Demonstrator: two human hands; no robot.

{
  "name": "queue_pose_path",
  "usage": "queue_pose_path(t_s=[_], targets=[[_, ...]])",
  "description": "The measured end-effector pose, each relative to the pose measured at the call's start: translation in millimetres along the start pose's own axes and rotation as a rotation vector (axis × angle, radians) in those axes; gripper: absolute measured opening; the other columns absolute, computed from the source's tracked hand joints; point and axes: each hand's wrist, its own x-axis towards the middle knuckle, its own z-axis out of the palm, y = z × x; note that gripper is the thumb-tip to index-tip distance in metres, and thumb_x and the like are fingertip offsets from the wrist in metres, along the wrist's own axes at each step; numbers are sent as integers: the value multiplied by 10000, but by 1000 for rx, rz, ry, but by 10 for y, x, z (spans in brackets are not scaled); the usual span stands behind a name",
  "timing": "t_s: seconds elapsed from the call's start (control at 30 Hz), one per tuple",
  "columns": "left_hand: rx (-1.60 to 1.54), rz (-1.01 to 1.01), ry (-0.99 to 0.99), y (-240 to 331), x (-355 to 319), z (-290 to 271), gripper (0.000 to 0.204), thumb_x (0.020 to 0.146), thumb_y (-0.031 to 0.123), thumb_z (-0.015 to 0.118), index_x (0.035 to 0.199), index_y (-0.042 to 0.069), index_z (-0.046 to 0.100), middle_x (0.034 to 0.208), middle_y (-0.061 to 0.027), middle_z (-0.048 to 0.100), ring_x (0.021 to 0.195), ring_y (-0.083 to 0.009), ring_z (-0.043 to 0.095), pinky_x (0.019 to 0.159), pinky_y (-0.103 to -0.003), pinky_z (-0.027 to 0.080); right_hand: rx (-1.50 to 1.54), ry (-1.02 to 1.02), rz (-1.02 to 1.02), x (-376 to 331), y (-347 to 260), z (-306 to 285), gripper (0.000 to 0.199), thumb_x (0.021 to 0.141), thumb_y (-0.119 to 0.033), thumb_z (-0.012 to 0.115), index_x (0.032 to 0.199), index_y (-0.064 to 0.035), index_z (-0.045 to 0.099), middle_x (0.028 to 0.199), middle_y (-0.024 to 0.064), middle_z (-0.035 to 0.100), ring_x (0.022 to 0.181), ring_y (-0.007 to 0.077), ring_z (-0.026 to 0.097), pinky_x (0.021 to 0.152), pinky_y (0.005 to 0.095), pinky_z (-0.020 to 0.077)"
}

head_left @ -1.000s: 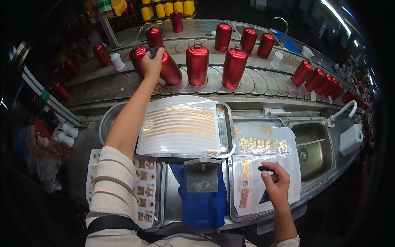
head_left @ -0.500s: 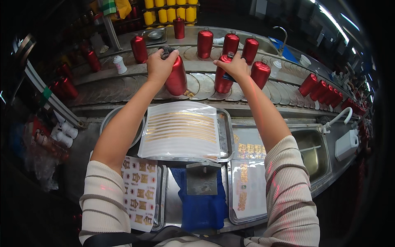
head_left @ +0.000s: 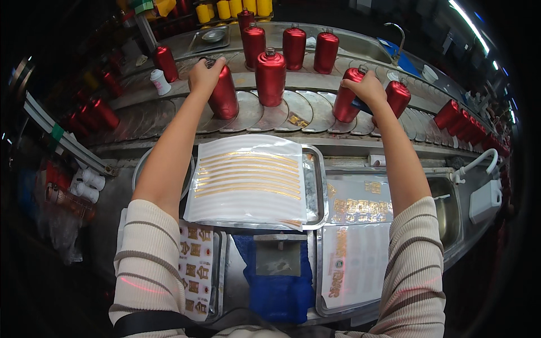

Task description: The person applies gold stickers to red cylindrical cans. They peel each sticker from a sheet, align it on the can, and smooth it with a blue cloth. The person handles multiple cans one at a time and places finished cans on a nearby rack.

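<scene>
My left hand (head_left: 205, 78) grips the neck and shoulder of a glossy red bottle (head_left: 225, 97) on the conveyor, which tilts slightly. Farther right, my right hand (head_left: 367, 90) is closed round the upper part of another red bottle (head_left: 346, 101). A small dark blue item (head_left: 360, 104) shows under that palm, too hidden to name. Between my hands a third red bottle (head_left: 270, 79) stands upright, touched by neither. One more red bottle (head_left: 398, 98) is just right of my right hand.
Overlapping metal plates form the conveyor (head_left: 248, 115). Nearer me, a metal tray (head_left: 315, 191) carries a white sheet with gold strips (head_left: 248, 180). Sheets of gold decals (head_left: 197, 270) lie at left and right. A blue cloth (head_left: 282, 298) lies between; a sink (head_left: 448, 219) is at right.
My hands have spread apart, the right one moving rightward with its bottle and the left one a little leftward. A red bottle now stands between them. The view has shifted slightly.
</scene>
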Motion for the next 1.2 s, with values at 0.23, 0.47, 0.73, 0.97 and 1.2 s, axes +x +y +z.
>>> queue_pose_path(t_s=[0.23, 0.47, 0.73, 0.97, 1.2], targets=[[34, 520, 219, 995, -297, 757, 760, 723, 510, 782, 1150, -82, 567, 1364, -284, 481, 1319, -443, 430, 1132, -499, 317, -29, 7, 36, 157, 588, -97, 982, 668, -594, 768, 1335, 59, 465, 1206, 257, 659, 1128, 349, 659, 949, 394, 516], [-106, 262, -314, 1676, -557, 1534, 911, 568, 399, 891, 1267, -2, 466, 1261, -250, 538, 1180, -401, 556, 968, -467, 500, 2, 58, -21, 432, 986, -104, 1032, 664, -614, 786, 1351, 71, 436, 1225, 297, 633, 1139, 399, 642, 966, 401, 503], [-280, 274, -353, 1973, -1063, 1566, 851, 530, 258, 822, 1225, -22, 419, 1188, -259, 551, 1140, -419, 545, 978, -434, 500, -63, 518, 80, 417, 1477, -124, 938, 849, -650, 633, 1507, -41, 359, 1387, 294, 532, 1278, 431, 527, 1054, 468, 423], [-486, 297, -260, 2267, -1364, 1829, 755, 559, 231, 813, 1164, -24, 441, 1164, -258, 539, 1117, -428, 532, 973, -447, 483, 244, 408, -349, -181, 1230, -9, 550, 911, -181, 550, 1447, -92, 471, 1250, 177, 590, 1142, 272, 575, 977, 361, 437], [-646, 404, -131, 2389, -1275, 790, 756, 567, 304, 841, 1086, -92, 460, 1032, -291, 599, 984, -436, 624, 882, -458, 525, 620, 19, -342, -1003, 626, -242, 736, 773, -9, 557, 1494, -82, 428, 1339, 125, 560, 994, 125, 539, 823, 250, 444]])
